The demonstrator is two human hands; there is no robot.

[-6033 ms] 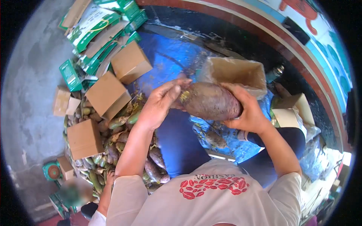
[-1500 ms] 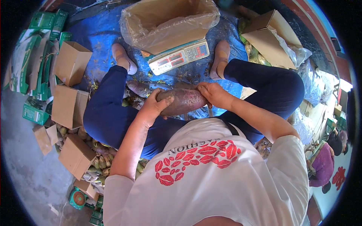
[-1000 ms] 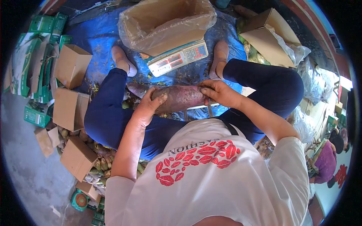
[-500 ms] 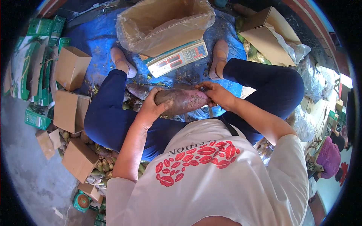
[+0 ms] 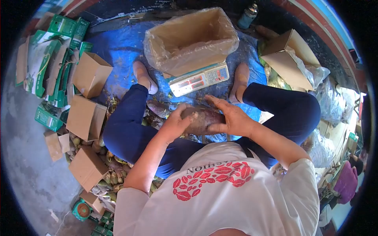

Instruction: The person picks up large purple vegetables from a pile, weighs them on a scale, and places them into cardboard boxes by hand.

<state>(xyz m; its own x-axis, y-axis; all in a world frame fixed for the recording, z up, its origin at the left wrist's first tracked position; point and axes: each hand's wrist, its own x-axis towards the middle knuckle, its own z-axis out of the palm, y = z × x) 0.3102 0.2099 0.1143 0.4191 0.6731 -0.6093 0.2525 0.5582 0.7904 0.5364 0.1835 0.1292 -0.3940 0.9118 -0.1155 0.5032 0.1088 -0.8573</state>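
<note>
A large purplish-brown tuber (image 5: 201, 121), which looks like a sweet potato, lies crosswise above my lap with soil on its skin. My left hand (image 5: 176, 122) is closed round its left end, thumb on the near side. At its right end, my right hand (image 5: 236, 120) grips it with the thumb along the near side and the fingers reaching over the far side. Just beyond stands a digital scale (image 5: 199, 81), carrying a cardboard box (image 5: 173, 67) with a clear plastic liner. More tubers (image 5: 157, 109) lie between my legs, partly hidden by my left arm.
Open cardboard boxes (image 5: 88, 74) and green printed cartons (image 5: 51, 74) stand at the left beside a pile of roots (image 5: 114, 169). On the right are another lined box (image 5: 293, 61) and plastic bags (image 5: 328, 100). A blue tarp (image 5: 118, 43) covers the ground; a flask (image 5: 248, 16) stands behind.
My right hand has shifted from fingertips at the tuber's tip to a wider grip round its right end. The tuber now looks foreshortened, seemingly turned. The camera view has shifted.
</note>
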